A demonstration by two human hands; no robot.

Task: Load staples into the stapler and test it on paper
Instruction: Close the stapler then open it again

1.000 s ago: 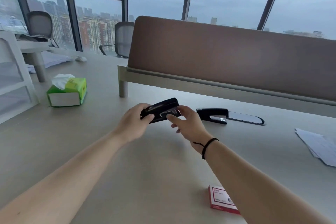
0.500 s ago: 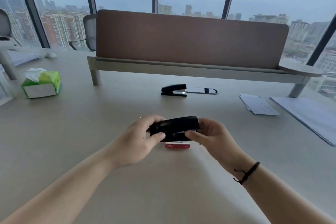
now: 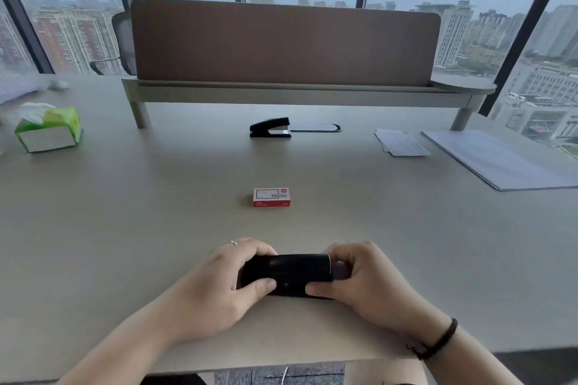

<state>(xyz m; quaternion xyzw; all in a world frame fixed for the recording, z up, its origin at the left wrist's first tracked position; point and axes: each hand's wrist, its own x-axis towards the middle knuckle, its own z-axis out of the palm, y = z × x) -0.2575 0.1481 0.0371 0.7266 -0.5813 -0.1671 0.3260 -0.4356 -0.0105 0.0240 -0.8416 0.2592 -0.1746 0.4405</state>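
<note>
Black stapler (image 3: 286,273) held level; red staple box (image 3: 271,197) beyond.

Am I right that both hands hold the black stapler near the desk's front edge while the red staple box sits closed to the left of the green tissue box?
Not quite. In the head view both hands, left hand and right hand, do hold the black stapler, but the red staple box sits mid-desk, well right of the green tissue box.

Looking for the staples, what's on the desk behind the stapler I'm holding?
Behind the held stapler a red staple box lies closed on the desk, with a second stapler farther back. Its contents are hidden.
</note>
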